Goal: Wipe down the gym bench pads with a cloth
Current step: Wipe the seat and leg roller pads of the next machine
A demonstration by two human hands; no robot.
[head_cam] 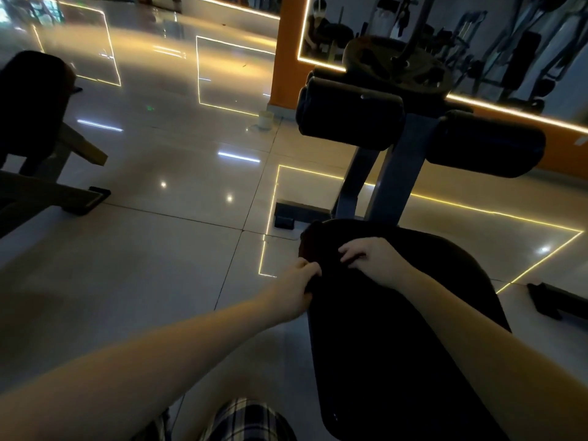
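Head view: near, a long black vinyl bench pad (397,345); at its far end left hand (297,283) and right hand (369,256) are pinching what seems a dark bunched cloth (318,246), which may be skipping patches or sliding off the edge.

A shiny pale tiled floor (159,249) is spreading out all around and glinting with small white spots of light. Thin yellow lines of light (477,210) are glowing on the tiles in box shapes. A tall orange square pillar (288,58) is standing at the back. A small white round bucket (265,120) is sitting on the floor just beside the pillar's foot. A big wall mirror (556,74) is hanging right of the pillar, with a glowing yellow light strip (509,113) running along its edge. Grey exercise machines (521,55) are showing in the mirror. A dark round metal weight plate (397,63) is sitting in front of it. Checked dark-and-white shorts (248,418) are peeking in at the bottom.
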